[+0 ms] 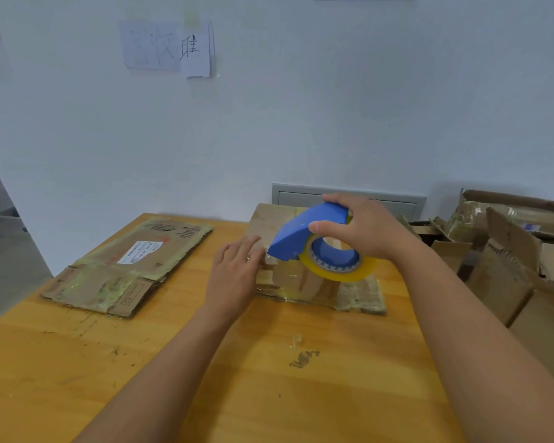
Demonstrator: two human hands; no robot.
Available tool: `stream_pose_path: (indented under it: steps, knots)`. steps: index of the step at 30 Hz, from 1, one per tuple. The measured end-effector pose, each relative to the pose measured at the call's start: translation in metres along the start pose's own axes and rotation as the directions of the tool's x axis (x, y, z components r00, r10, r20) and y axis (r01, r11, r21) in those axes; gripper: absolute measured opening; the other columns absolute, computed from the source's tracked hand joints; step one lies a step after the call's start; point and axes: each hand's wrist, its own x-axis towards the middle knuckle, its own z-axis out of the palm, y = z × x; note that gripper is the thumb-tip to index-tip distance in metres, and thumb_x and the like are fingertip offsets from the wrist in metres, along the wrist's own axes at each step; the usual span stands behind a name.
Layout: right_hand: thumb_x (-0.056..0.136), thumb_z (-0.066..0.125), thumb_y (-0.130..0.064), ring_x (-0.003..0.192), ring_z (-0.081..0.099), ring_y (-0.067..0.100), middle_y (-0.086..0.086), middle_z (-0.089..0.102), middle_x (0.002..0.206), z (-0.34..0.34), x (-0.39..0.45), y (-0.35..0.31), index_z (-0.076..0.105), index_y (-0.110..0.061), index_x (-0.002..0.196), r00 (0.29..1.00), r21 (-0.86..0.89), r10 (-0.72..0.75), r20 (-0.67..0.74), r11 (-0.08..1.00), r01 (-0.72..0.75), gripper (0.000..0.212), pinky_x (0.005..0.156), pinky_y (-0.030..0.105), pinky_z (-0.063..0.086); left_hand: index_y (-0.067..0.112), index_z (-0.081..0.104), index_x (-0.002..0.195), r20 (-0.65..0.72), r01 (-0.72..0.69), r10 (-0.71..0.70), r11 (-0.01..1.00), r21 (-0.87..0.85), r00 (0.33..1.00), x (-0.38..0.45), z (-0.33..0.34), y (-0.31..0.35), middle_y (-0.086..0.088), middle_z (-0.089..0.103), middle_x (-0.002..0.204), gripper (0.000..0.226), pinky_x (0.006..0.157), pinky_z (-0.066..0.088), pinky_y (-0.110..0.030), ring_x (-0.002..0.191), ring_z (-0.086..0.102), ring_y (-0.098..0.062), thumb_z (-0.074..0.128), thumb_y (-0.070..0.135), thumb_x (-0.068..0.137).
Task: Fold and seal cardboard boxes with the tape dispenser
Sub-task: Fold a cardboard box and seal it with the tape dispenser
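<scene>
The sealing step appears to be in hand. Right of the frame's centre, the right hand (362, 228) grips the blue tape dispenser (304, 235), its fingers curled over the top of the blue housing and the thumb pressed on the near side, with the yellowish tape roll (336, 266) hanging below. The dispenser's front edge sits low against the small cardboard box (288, 251), which lies on the orange wooden surface (269, 378) near the wall. The left hand (237, 266) lies with straight, relaxed fingers resting on the box's left side, apparently steadying it; it grips nothing. Whether tape is already stuck to the cardboard cannot be told, though glossy film shows along the box's near edge. The next move likely calls for pressing the dispenser's mouth onto the seam and drawing it across while the left hand holds the box firm. A flattened carton (128, 263) lies at centre left, and more cardboard boxes (509, 251) are piled at the right edge.
</scene>
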Motion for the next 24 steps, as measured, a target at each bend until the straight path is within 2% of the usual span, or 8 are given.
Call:
stream_pose_path:
  steps: [2,5,9,12,17,20,24]
  knots:
    - [0.088,0.062,-0.059,0.110,0.054,0.019,-0.004,0.055,0.136,0.000,0.002,-0.002,0.048,-0.029,0.143,1.000,0.005,0.002,0.003,1.000,-0.002,0.064,0.085,0.029,0.041,0.012,0.060,0.124,0.007,-0.014,0.014,0.999,-0.039,1.000,-0.002,0.002,0.007,-0.005,0.062,0.125,0.041,0.099,0.037,-0.035,0.113,0.058,-0.025,0.070,0.012,0.085]
    - [0.088,0.062,-0.058,0.106,0.055,0.019,-0.004,0.056,0.131,0.001,0.004,-0.005,0.050,-0.028,0.141,1.000,0.005,0.008,0.009,1.000,-0.008,0.062,0.084,0.029,0.042,0.013,0.060,0.126,-0.031,-0.006,0.004,0.997,-0.079,1.000,-0.003,0.001,0.010,-0.003,0.064,0.117,0.051,0.096,0.037,-0.031,0.108,0.058,-0.022,0.078,0.026,0.080]
    - [0.089,0.063,-0.055,0.108,0.055,0.020,-0.003,0.056,0.131,0.000,0.003,-0.005,0.050,-0.028,0.140,1.000,0.024,0.015,0.003,1.000,-0.016,0.060,0.083,0.029,0.041,0.021,0.064,0.121,-0.078,0.038,-0.045,0.996,-0.080,0.996,-0.006,0.006,0.009,0.004,0.064,0.117,0.033,0.096,0.032,-0.035,0.111,0.057,-0.016,0.063,0.036,0.091]
    - [0.088,0.065,-0.054,0.110,0.054,0.018,-0.005,0.055,0.131,-0.004,0.001,0.000,0.052,-0.029,0.139,1.000,0.083,0.029,0.004,0.996,-0.029,0.058,0.085,0.028,0.039,0.026,0.065,0.114,-0.085,0.066,-0.071,0.996,-0.063,0.994,-0.008,0.009,0.007,0.007,0.063,0.119,0.025,0.094,0.031,-0.039,0.114,0.056,-0.014,0.058,0.037,0.094]
    - [0.087,0.067,-0.052,0.112,0.051,0.013,-0.011,0.052,0.130,-0.032,-0.009,0.026,0.055,-0.031,0.137,0.997,0.118,0.070,-0.017,0.991,-0.067,0.056,0.092,0.030,0.037,0.026,0.062,0.118,-0.064,0.066,-0.068,0.997,-0.039,0.996,-0.009,0.009,0.003,0.006,0.062,0.123,0.024,0.095,0.033,-0.043,0.116,0.056,-0.015,0.061,0.032,0.095]
    - [0.086,0.069,-0.051,0.116,0.050,0.012,-0.012,0.053,0.131,-0.035,-0.017,0.040,0.057,-0.031,0.137,0.997,0.115,0.071,-0.009,0.991,-0.070,0.056,0.094,0.030,0.037,0.025,0.062,0.118,-0.060,0.078,-0.080,0.997,-0.029,0.995,-0.009,0.007,0.012,0.005,0.061,0.124,0.031,0.094,0.032,-0.042,0.119,0.054,-0.015,0.071,0.023,0.088]
    - [0.086,0.069,-0.052,0.118,0.052,0.015,-0.010,0.055,0.134,-0.023,-0.022,0.052,0.058,-0.033,0.136,0.998,0.123,0.070,0.004,0.990,-0.070,0.055,0.095,0.033,0.039,0.026,0.055,0.129,0.012,0.066,-0.066,0.998,0.008,0.998,-0.012,0.005,0.021,0.000,0.054,0.137,0.048,0.097,0.033,-0.045,0.130,0.047,-0.019,0.069,0.025,0.083]
